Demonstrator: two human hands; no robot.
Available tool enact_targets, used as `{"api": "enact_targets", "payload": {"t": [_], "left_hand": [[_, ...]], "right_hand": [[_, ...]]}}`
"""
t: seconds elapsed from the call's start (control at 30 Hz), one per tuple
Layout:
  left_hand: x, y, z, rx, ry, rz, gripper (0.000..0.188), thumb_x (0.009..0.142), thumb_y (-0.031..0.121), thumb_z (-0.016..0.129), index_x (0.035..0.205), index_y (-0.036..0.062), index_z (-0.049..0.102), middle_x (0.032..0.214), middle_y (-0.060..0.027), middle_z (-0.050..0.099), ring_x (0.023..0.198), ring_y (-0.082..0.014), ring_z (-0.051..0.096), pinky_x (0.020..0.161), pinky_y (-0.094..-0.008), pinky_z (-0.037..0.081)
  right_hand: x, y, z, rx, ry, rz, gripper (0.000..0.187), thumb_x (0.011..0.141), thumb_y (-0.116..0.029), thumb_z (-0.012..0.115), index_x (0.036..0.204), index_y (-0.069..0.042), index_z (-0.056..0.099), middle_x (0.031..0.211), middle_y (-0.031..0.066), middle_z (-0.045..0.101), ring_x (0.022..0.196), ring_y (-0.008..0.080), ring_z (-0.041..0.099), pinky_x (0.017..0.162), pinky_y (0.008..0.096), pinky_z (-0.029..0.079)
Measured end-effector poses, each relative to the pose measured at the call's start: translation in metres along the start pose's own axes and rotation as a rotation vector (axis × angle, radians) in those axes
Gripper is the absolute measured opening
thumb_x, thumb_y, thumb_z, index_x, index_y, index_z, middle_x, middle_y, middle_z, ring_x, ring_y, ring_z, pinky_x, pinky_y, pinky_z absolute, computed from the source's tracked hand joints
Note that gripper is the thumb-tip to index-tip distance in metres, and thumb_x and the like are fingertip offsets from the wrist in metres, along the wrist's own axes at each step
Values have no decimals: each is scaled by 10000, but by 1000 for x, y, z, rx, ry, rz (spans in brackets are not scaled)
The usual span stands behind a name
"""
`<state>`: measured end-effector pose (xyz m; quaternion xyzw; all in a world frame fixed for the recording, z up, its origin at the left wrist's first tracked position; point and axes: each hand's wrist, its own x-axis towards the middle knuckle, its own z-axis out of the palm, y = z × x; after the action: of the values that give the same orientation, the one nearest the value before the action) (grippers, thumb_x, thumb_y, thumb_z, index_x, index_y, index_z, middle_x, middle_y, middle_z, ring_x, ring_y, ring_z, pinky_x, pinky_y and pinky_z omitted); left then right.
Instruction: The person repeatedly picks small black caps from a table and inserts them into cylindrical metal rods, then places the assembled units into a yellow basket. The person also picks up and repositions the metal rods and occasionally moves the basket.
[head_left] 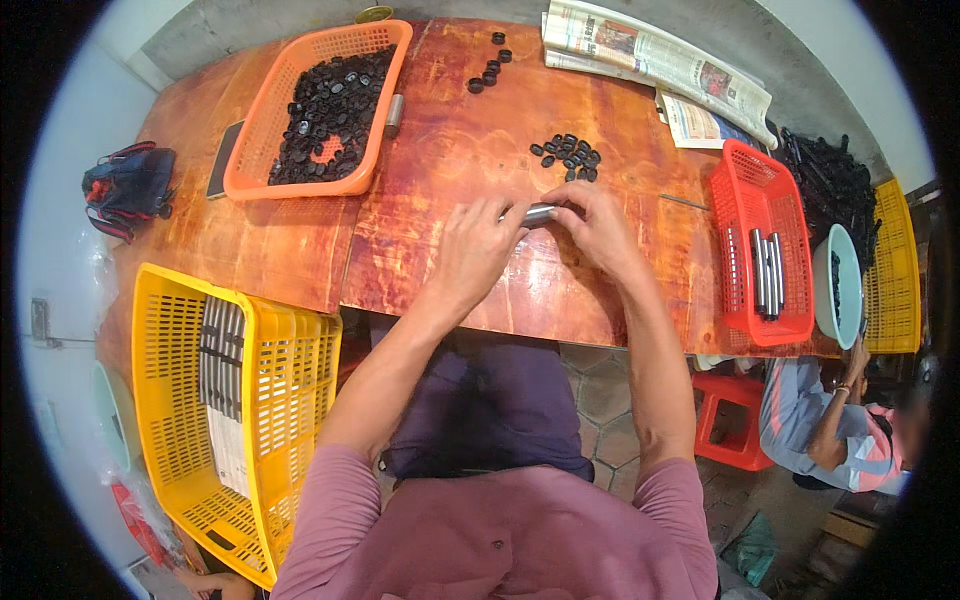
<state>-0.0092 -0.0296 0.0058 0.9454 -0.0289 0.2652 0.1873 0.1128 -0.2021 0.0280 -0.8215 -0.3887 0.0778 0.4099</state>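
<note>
Over the wooden table [440, 150] I hold a short silver metal tube [539, 212] level between my two hands. My left hand [478, 245] is closed around its left end, and the fingers of my right hand [600, 230] are closed at its right end, so both tips are hidden. Just beyond my fingers lies a loose cluster of small black round caps [568, 152]. A few more black caps [490, 70] sit near the table's far edge. To the left, an orange basket [240, 180] holds a heap of similar black pieces.
A red basket [728, 240] with several silver tubes [768, 270] stands right, beside a pale green bowl [848, 270] and piled black parts [825, 175]. Folded newspapers [650, 50] lie behind. A yellow crate [165, 380] is at my left; another person [830, 420] sits far right.
</note>
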Motion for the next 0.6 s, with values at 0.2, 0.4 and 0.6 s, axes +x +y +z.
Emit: {"api": "enact_targets", "payload": {"t": [0.2,0.4,0.6], "left_hand": [[-5,-1,-5,-15,-15,-12,347,846,199,771,1169,105,683,1067,-81,665,1007,-286,638,850,-416,495],[-6,-5,-4,-25,-41,18,369,852,210,768,1188,97,665,1089,-88,653,1019,-289,636,869,-426,500],[-3,-2,-14,9,-140,11,403,842,218,774,1205,85,661,1089,-95,648,1015,-296,637,858,-417,514]], "right_hand": [[-15,1,5,57,55,-60,192,887,5,694,1076,20,722,1068,129,712,1013,273,681,903,366,532],[-23,1,12,103,130,-88,172,867,5,712,1037,34,710,1045,155,707,987,301,687,881,369,540],[-25,0,14,120,155,-104,160,854,30,714,1012,45,699,1031,166,706,959,323,696,854,376,552]]}}
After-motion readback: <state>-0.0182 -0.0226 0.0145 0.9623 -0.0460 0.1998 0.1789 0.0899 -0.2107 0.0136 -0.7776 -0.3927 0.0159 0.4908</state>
